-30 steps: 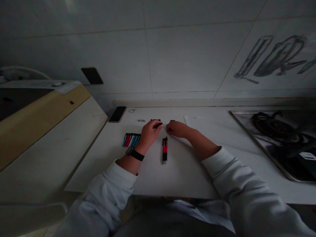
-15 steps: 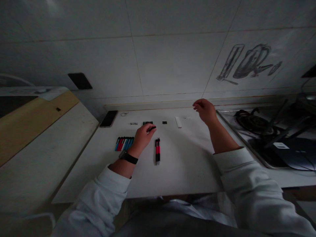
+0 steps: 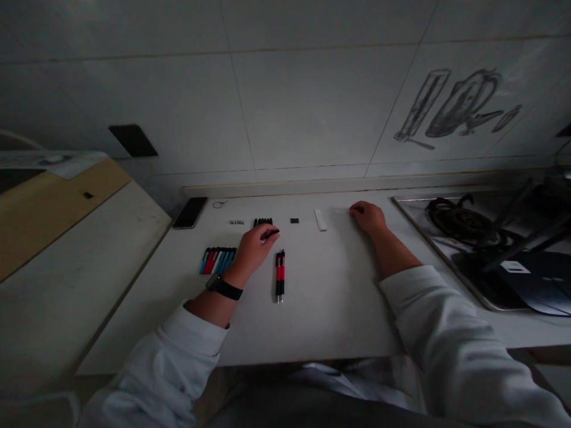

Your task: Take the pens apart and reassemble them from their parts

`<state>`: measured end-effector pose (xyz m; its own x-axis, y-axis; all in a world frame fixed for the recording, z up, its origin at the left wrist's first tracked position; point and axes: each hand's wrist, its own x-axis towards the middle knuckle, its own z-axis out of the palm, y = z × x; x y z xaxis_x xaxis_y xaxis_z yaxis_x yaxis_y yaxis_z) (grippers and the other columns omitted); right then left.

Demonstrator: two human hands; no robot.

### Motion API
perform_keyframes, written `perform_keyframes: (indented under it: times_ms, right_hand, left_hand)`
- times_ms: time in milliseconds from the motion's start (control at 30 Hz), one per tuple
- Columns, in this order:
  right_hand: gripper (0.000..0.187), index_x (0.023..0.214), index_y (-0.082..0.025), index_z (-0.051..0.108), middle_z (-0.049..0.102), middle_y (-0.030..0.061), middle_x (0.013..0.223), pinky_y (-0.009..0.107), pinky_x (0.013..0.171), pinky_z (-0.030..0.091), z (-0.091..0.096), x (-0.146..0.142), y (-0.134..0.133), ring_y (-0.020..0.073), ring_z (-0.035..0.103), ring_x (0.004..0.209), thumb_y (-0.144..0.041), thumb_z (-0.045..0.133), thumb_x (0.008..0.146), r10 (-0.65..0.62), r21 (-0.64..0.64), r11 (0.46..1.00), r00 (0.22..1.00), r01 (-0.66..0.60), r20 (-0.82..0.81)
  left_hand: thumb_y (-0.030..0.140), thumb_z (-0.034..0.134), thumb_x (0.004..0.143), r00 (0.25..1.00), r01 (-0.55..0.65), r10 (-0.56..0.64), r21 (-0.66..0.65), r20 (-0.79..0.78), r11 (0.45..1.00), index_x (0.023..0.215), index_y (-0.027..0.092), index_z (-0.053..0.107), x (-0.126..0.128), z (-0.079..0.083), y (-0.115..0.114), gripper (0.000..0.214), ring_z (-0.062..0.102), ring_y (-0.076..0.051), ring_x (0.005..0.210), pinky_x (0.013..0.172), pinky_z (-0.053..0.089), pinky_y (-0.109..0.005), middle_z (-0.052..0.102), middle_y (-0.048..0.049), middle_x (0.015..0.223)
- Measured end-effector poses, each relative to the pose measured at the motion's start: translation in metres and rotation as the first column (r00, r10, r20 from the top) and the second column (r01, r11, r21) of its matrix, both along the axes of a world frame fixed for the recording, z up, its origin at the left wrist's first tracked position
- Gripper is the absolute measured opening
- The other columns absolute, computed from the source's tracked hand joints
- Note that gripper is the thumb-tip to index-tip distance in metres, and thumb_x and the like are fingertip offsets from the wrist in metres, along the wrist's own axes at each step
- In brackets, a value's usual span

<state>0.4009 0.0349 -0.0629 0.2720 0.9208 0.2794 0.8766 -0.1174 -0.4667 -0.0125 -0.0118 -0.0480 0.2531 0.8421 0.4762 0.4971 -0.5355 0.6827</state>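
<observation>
My left hand point(image 3: 257, 245), wearing a black watch, pinches a small black stick-like piece point(image 3: 270, 234) above the table. Just behind it lies a row of small black pieces point(image 3: 263, 222). Two red and black pens point(image 3: 280, 276) lie side by side in front of it, and a row of blue, red and white barrels point(image 3: 218, 260) is partly covered by that wrist. Toward the back right, my right hand point(image 3: 368, 217) rests low at the table with its fingers closed. Its fingertips are at a faint, pale translucent item point(image 3: 341, 211); whether they grip it is unclear.
A white strip point(image 3: 320, 220), a small dark square point(image 3: 294, 220), a row of tiny springs point(image 3: 236, 222) and a thin ring point(image 3: 219, 204) lie along the back. A phone point(image 3: 190, 213) is at the back left. A stove point(image 3: 450, 229) borders the right side, a board point(image 3: 84, 249) the left.
My right hand has come down from above the table to its surface by the pale item. My left hand still holds the black piece in nearly the same place. The view has shifted slightly.
</observation>
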Motion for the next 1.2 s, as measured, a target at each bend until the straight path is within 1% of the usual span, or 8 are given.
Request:
perform_keyframes:
  times_ms: [433,867,933,967,1000,1067,1133,1200]
  right_hand:
    - [0.025,0.105,-0.020,0.081,0.077,0.0108,0.106,0.032,0.083,0.049,-0.006,0.002,0.007,0.0239,0.067,0.094,-0.032,0.065,0.089,0.034,-0.047,0.999,0.993,-0.028,0.117]
    - [0.028,0.109,-0.020,0.079,0.076,0.0094,0.101,0.033,0.082,0.048,-0.001,-0.001,0.001,0.0221,0.066,0.088,-0.031,0.070,0.084,0.044,-0.026,0.999,0.998,-0.043,0.035]
    - [0.030,0.109,-0.019,0.078,0.075,0.0084,0.095,0.034,0.081,0.048,0.006,0.000,-0.002,0.0211,0.065,0.083,-0.028,0.069,0.083,0.020,0.043,0.999,1.000,-0.019,-0.016]
    - [0.029,0.109,-0.018,0.077,0.075,0.0082,0.093,0.034,0.080,0.049,0.011,-0.001,-0.004,0.0207,0.064,0.080,-0.026,0.066,0.083,-0.007,0.123,0.992,0.999,0.011,-0.039]
    - [0.028,0.107,-0.018,0.076,0.074,0.0083,0.093,0.034,0.080,0.049,0.017,-0.004,-0.007,0.0202,0.063,0.079,-0.026,0.063,0.084,-0.034,0.222,0.974,0.997,0.047,-0.065]
    - [0.028,0.107,-0.017,0.074,0.073,0.0087,0.094,0.034,0.079,0.049,0.030,-0.018,-0.013,0.0196,0.062,0.077,-0.029,0.056,0.088,-0.048,0.427,0.899,0.991,0.097,-0.123]
    - [0.029,0.107,-0.018,0.072,0.072,0.0074,0.091,0.033,0.076,0.049,0.042,-0.044,-0.023,0.0196,0.062,0.075,-0.033,0.053,0.091,0.036,0.502,0.863,0.982,0.062,-0.183]
    - [0.027,0.102,-0.019,0.072,0.072,0.0065,0.087,0.032,0.074,0.048,0.048,-0.081,-0.036,0.0195,0.062,0.075,-0.037,0.054,0.093,0.185,0.468,0.882,0.956,-0.060,-0.225]
  left_hand:
    - [0.027,0.071,0.093,1.000,0.012,-0.013,-0.040,-0.017,0.999,0.105,0.022,0.074,0.002,0.004,-0.003,0.014,0.072,-0.018,0.093,0.090,0.059,-0.034,0.077,-0.0047,0.103]
    - [0.028,0.071,0.094,0.999,0.046,-0.046,-0.026,-0.011,0.999,0.106,0.022,0.075,0.001,0.003,-0.002,0.014,0.071,-0.018,0.094,0.089,0.057,-0.033,0.076,-0.0039,0.103]
    - [0.027,0.071,0.094,0.998,0.055,-0.056,-0.005,-0.013,0.998,0.105,0.023,0.076,0.002,0.007,-0.003,0.013,0.070,-0.017,0.094,0.085,0.057,-0.031,0.075,-0.0039,0.104]
    - [0.026,0.072,0.093,0.998,0.058,-0.058,0.010,-0.016,0.998,0.105,0.023,0.076,0.002,0.008,-0.004,0.012,0.070,-0.017,0.094,0.084,0.057,-0.031,0.075,-0.0040,0.104]
    - [0.025,0.072,0.093,0.998,0.058,-0.058,0.027,-0.018,0.998,0.104,0.023,0.077,0.002,0.010,-0.004,0.012,0.069,-0.018,0.094,0.083,0.057,-0.031,0.074,-0.0041,0.103]
    - [0.025,0.074,0.092,0.998,0.054,-0.053,0.057,-0.015,0.997,0.103,0.023,0.077,0.003,0.013,-0.006,0.011,0.069,-0.018,0.095,0.085,0.056,-0.032,0.073,-0.0042,0.101]
    - [0.024,0.077,0.090,0.998,0.065,-0.064,0.062,-0.010,0.996,0.102,0.023,0.078,0.004,0.015,-0.008,0.012,0.069,-0.018,0.094,0.086,0.056,-0.033,0.073,-0.0040,0.099]
    - [0.024,0.079,0.088,0.996,0.095,-0.095,0.039,0.001,0.995,0.103,0.022,0.077,0.006,0.015,-0.010,0.016,0.070,-0.018,0.092,0.085,0.057,-0.032,0.074,-0.0038,0.098]
